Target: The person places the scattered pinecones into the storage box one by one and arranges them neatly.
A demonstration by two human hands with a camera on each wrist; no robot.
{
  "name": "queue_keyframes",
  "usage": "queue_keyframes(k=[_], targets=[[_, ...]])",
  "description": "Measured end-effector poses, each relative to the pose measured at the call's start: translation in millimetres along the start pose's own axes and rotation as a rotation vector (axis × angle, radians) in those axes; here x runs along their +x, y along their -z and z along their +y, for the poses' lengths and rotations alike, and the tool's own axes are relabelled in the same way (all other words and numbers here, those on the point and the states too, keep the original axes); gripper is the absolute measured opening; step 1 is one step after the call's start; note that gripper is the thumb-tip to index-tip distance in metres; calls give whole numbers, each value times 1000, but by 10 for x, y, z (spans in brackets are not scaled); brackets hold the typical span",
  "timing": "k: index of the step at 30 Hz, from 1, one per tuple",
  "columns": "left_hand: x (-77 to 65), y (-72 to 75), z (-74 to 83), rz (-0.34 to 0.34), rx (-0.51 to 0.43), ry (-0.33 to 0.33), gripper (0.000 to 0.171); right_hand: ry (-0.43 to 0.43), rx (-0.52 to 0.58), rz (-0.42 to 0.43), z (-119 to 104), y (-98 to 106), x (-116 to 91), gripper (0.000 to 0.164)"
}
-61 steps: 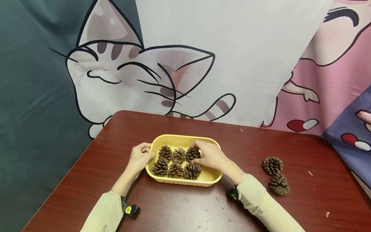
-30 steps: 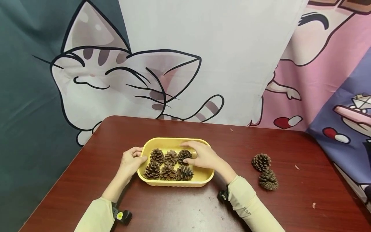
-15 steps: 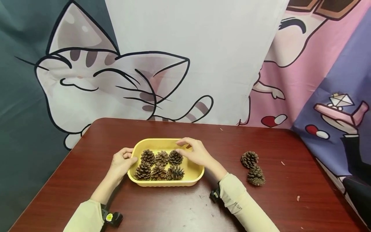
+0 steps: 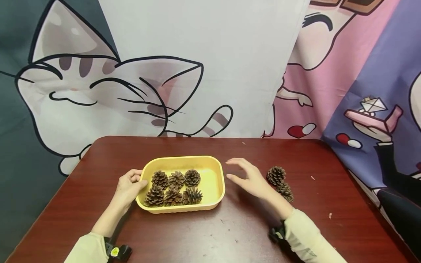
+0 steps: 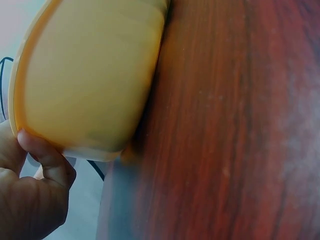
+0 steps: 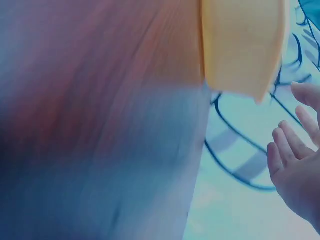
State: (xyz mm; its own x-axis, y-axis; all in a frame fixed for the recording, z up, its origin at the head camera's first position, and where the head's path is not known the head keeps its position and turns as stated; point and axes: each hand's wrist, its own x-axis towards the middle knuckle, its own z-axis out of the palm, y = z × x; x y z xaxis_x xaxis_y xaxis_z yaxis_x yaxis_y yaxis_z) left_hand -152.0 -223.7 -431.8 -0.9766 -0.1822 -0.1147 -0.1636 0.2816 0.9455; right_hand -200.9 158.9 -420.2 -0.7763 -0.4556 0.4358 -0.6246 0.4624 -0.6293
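A yellow plastic tray [image 4: 212, 182] stands on the table with several brown pine cones [image 4: 192, 178] in two rows in its left and middle part. My left hand [image 4: 129, 188] pinches the tray's left rim, thumb over the edge; the left wrist view shows the same grip beside the tray wall [image 5: 90, 70]. Just right of the tray, my right hand [image 4: 251, 181] hovers with spread, slightly bent fingers and nothing in it. Behind that hand lie two loose pine cones [image 4: 276, 175], the nearer one partly hidden by the forearm.
The reddish-brown wooden table [image 4: 184, 237] bears small scraps [image 4: 330, 216] at the right and dark crumbs in front of the tray. A cartoon cat cloth [image 4: 158, 91] hangs behind the far edge. Black wrist cameras [image 4: 121, 252] sit on both wrists.
My right hand has let go of the back-row pine cone, leaving it in the tray, and has moved right, out past the rim. My left hand keeps its grip. The head view has turned rightward.
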Motion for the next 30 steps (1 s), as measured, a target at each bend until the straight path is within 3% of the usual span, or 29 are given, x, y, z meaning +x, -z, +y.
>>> queue_keyframes(k=[6,16,25,30], targets=[[-7,33,17,-8,4,3,38,-93,-49,41,73,398,-329,42],[-73,37,-42,-12,-13,40,39,-327,-45,121,160,842,-818,46],[-12,39,-27,-18,15,23,38,-567,-96,203,314,906,-1106,55],[11,12,-3,-16,-11,18,38,-687,-88,102,294,930,-1123,65]])
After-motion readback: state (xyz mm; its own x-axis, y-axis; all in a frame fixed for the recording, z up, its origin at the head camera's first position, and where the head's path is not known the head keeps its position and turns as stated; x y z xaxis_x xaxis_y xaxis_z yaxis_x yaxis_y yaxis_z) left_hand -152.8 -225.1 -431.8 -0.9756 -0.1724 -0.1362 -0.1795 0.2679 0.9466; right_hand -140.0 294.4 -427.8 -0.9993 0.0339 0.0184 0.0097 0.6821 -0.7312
